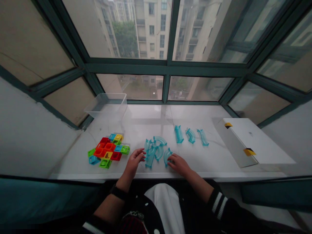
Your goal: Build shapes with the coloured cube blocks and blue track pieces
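On a white windowsill (151, 120), a heap of clear blue curved track pieces (154, 148) lies between my hands. My left hand (135, 160) rests at the heap's left edge, fingers loosely curled and touching a piece. My right hand (178, 163) lies flat to the right, its fingertips on one curved piece (167, 155). Three more blue track pieces (190, 135) lie in a row farther back right. A cluster of coloured square blocks (108, 150), red, orange, yellow, green and blue, sits to the left.
A clear plastic bin (107, 105) stands at the back left by the window. A white box (248, 141) with yellow tape lies at the right. Window frames close off the back and both sides of the sill.
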`<act>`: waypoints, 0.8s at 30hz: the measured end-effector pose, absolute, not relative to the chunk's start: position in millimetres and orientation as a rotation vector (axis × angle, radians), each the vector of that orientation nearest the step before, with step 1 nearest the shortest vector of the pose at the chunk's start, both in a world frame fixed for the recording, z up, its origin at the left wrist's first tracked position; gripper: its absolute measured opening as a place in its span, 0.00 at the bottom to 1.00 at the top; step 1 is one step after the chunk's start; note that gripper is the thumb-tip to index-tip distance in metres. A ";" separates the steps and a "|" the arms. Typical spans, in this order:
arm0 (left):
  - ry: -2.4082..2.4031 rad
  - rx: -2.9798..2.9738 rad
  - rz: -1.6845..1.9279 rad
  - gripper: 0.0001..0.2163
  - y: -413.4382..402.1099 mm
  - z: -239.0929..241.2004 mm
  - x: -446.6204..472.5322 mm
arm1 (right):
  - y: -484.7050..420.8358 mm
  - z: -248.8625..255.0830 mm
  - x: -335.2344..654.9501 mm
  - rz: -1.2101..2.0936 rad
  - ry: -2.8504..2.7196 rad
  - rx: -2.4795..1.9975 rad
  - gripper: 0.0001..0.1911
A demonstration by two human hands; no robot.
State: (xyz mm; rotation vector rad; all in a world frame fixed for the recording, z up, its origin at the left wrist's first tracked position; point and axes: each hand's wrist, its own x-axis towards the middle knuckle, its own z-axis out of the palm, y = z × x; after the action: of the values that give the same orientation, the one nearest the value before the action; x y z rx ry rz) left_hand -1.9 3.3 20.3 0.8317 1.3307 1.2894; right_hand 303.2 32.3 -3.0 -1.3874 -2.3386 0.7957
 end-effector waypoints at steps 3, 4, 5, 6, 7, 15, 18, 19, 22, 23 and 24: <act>1.320 0.826 1.272 0.24 0.3 15.9 -0.6 | 30.7 -1.1 313.8 0.674 -2.362 -1.434 0.04; 1.315 0.826 1.267 0.24 -0.3 14.2 -0.3 | 30.4 -0.8 318.5 0.630 -2.364 -1.467 0.06; 1.309 0.826 1.261 0.24 -0.8 12.5 0.1 | 30.2 -0.5 323.4 0.584 -2.366 -1.505 0.07; 1.302 0.828 1.257 0.24 -1.1 11.0 0.6 | 30.1 -0.4 328.5 0.540 -2.372 -1.539 0.08; 1.295 0.830 1.255 0.24 -1.2 9.8 1.3 | 30.3 -0.4 333.5 0.504 -2.384 -1.564 0.09; 1.260 0.859 1.214 0.25 1.4 11.4 9.7 | 40.3 -9.0 363.4 0.540 -2.424 -1.488 0.24; 1.265 0.863 1.204 0.25 3.1 13.5 13.3 | 45.3 -11.0 367.8 0.592 -2.466 -1.434 0.32; 1.265 0.862 1.196 0.25 3.6 14.2 14.6 | 46.9 -11.0 368.1 0.597 -2.495 -1.434 0.33; 1.251 0.863 1.169 0.26 4.4 16.6 19.1 | 50.8 -10.8 365.4 0.584 -2.597 -1.424 0.38; 1.243 0.868 1.161 0.26 4.3 17.3 20.8 | 51.8 -11.4 363.5 0.570 -2.618 -1.411 0.38; 1.236 0.874 1.153 0.26 4.0 18.0 22.6 | 52.7 -12.7 361.2 0.551 -2.627 -1.394 0.39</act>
State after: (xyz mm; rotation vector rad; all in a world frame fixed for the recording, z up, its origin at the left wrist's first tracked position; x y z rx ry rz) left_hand 22.6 4.0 18.0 0.8741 1.2357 1.1534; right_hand 361.2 52.7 -12.7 -1.3943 -2.6274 0.5507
